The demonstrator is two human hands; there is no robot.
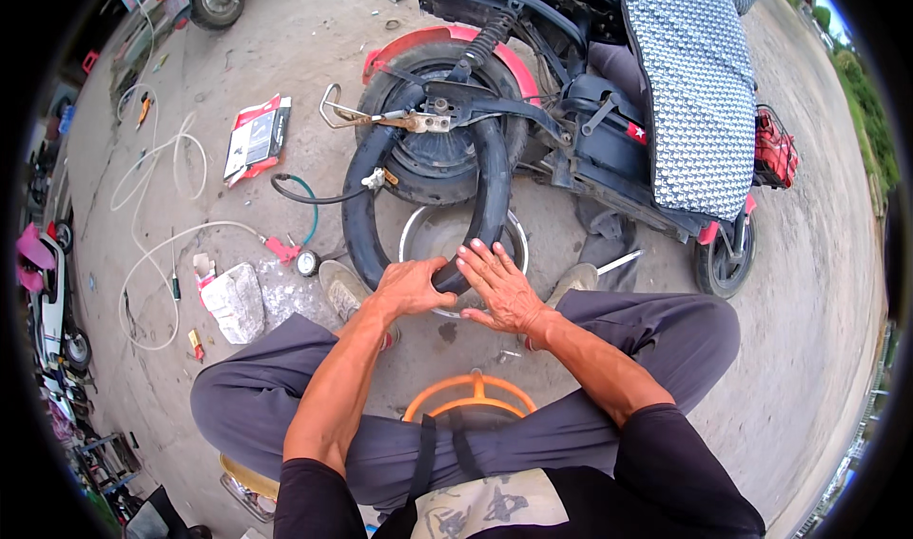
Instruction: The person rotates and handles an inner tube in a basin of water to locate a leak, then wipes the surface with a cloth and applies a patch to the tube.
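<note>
An inflated black inner tube (360, 223) stands in a loop between my knees and the scooter's rear wheel (418, 173). My left hand (416, 287) wraps round its near end, thumb and fingers closed on the rubber. Against the same end rests my right hand (499, 289), its fingers stretched out and not wrapped round it. Below the tube is a round metal basin (410, 235), partly covered by the tube and my hands. A hose end with a light-coloured fitting (374, 179) lies against the tube's left side; whether it is attached I cannot tell.
A red inflator (282, 248) with a round gauge (307, 263) and pale hose (181, 149) lies left. Nearby are a red-and-white packet (257, 139) and a whitish block (233, 303). The scooter (594, 139), with a patterned cover (699, 92), lies ahead and right. An orange-framed stool (475, 383) is beneath me.
</note>
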